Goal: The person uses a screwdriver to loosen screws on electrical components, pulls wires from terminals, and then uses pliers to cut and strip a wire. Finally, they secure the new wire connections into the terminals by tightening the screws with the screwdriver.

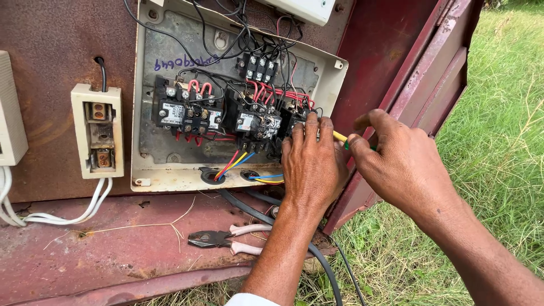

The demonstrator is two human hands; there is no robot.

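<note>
An open pale electrical box [170, 175] is fixed to a rusty red metal cabinet. Inside sit black contactors [187, 110] wired with red and black leads. My left hand [310, 164] rests against the box's lower right corner, fingers up at the rightmost black component [294, 116]. My right hand [396, 158] is beside it, pinching a thin yellow-handled tool [340, 136] whose tip is hidden behind my left fingers. Red, yellow and blue wires [235, 161] run down into a hole in the box bottom.
Pliers with pale handles [224, 239] lie on the cabinet's rusty ledge. A small open fuse holder [97, 131] with white cables hangs at the left. Black cables [317, 255] drop below the box. The red cabinet door [419, 73] stands open; grass lies at the right.
</note>
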